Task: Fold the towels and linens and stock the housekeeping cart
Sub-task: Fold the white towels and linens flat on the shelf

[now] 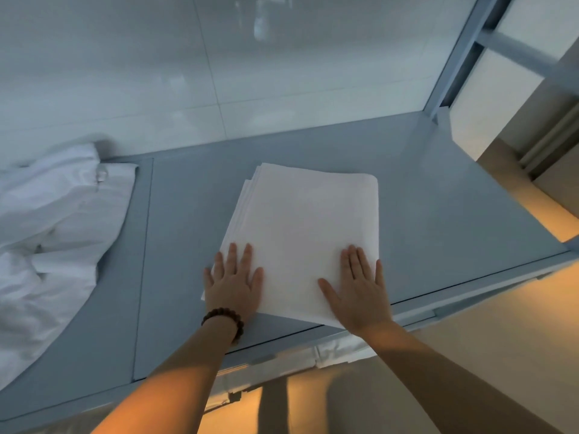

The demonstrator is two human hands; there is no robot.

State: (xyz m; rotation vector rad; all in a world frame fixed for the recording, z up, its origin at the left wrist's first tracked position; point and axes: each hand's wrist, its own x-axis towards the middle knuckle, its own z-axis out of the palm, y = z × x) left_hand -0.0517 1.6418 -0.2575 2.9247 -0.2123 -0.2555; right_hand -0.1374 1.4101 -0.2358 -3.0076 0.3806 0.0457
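Observation:
A white folded linen lies flat on the grey shelf top, its layered edges showing along the left side. My left hand, with a dark bead bracelet at the wrist, presses flat on the near left corner of the linen. My right hand presses flat on the near right corner, fingers straight and spread. Both palms lie on top of the cloth and neither hand grips it.
A crumpled pile of white unfolded linen lies at the left end of the shelf. A glossy white tiled wall stands behind. A grey metal upright rises at the far right corner. More white linen shows under the shelf's front edge.

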